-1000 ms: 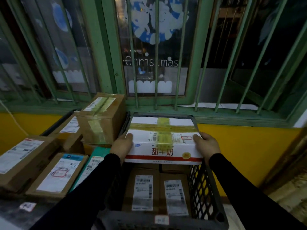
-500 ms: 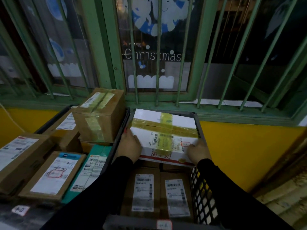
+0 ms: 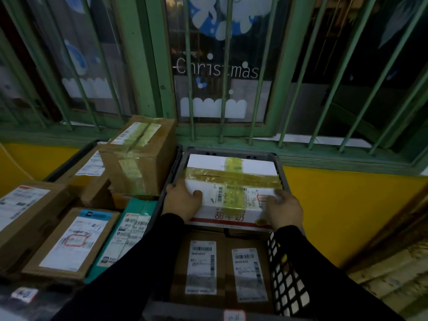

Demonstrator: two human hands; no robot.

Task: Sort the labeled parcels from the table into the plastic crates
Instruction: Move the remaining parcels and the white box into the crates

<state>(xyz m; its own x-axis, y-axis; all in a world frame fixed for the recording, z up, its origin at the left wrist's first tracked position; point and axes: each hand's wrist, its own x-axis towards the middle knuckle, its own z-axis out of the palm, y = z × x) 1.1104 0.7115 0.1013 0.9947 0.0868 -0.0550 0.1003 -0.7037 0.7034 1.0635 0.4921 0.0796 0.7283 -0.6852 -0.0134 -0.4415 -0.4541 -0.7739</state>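
Note:
A white parcel with yellow tape and a shipping label lies at the far end of the dark grey plastic crate, resting above the boxes below. My left hand grips its near left corner, thumb on top. My right hand holds the near right corner, fingers over the top edge. Two brown labeled parcels lie flat side by side in the crate's near half, one of them nearer the right wall.
Left of the crate sits a pile of parcels: a tall taped brown box, a teal parcel, a flat brown labeled parcel and a bigger box. A green barred window and yellow wall close the far side.
The white parcel has gone down and away from me into the far end of the crate. Both hands moved with it and stayed on its near corners.

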